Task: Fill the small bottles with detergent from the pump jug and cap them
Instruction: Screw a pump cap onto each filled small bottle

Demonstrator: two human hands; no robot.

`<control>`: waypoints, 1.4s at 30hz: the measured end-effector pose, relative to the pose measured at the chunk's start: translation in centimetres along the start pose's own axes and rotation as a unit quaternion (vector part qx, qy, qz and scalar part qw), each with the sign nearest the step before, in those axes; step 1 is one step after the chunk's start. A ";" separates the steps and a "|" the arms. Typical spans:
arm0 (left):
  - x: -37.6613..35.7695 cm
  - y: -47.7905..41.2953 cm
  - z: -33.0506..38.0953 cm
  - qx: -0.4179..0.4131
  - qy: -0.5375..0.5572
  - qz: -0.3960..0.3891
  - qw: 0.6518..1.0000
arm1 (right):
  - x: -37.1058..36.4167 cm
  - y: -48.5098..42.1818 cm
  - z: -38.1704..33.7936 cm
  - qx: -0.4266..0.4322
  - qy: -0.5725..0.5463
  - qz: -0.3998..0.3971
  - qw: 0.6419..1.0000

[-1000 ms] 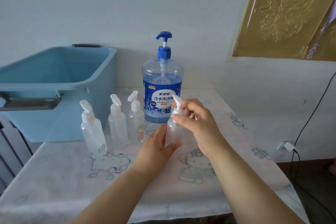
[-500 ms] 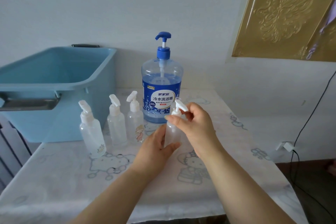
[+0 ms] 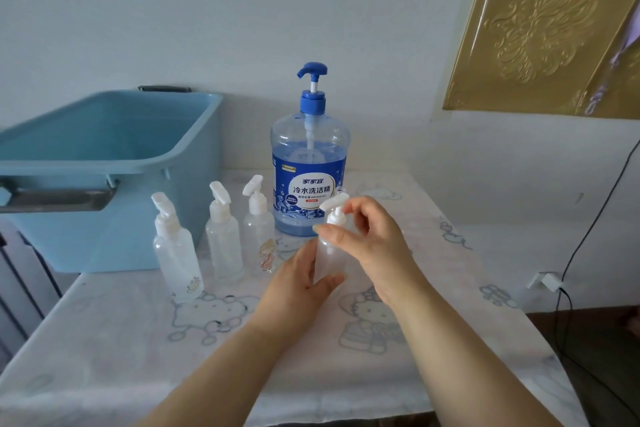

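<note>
Item, centre of frame: small bottle point(image 3: 329, 258), upright on the table point(image 3: 138, 340), just in front of the pump jug point(image 3: 310, 180). Left hand point(image 3: 301, 282) wraps its body; right hand point(image 3: 370, 243) pinches the collar of its white pump cap point(image 3: 334, 210).

Step, as I judge it: twisting the cap off for filling. Hold the body firm and upright, and turn at the collar, not the nozzle.

Contents:
- Held bottle: looks empty.
- Three capped bottles point(image 3: 223, 243), centre left: apparently empty too.
- Jug: about two-thirds blue detergent.
- Blue tub point(image 3: 104, 156), upper left: bottom out of sight.
</note>
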State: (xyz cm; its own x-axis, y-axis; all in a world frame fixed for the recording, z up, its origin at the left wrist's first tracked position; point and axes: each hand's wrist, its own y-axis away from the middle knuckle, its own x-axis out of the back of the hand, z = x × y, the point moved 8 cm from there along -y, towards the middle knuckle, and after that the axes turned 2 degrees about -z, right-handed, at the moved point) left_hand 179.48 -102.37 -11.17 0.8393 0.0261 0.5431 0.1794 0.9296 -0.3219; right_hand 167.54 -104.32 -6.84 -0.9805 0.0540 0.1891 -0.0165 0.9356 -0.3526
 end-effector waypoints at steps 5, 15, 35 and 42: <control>0.1 -0.1 -0.1 0.005 -0.016 0.003 1.000 | 0.2 0.0 -1.1 0.043 -0.009 -0.008 0.999; 0.0 0.1 0.1 -0.002 -0.021 -0.003 1.000 | 0.0 -0.3 -0.6 0.030 0.078 0.015 0.996; -0.1 -0.1 0.1 -0.013 -0.020 -0.006 1.000 | 0.1 -0.2 -1.0 0.035 -0.078 -0.006 0.996; -0.3 0.0 -0.1 -0.009 -0.011 -0.018 1.000 | -0.3 -0.5 -0.9 0.032 -0.024 -0.029 0.999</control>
State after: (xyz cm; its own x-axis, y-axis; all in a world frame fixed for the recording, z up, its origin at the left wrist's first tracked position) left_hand 179.26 -102.43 -11.41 0.8213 0.0012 0.5705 0.2176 0.9237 -0.3153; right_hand 168.00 -104.47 -5.89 -0.9857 -0.0171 0.1673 -0.0837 0.9128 -0.3997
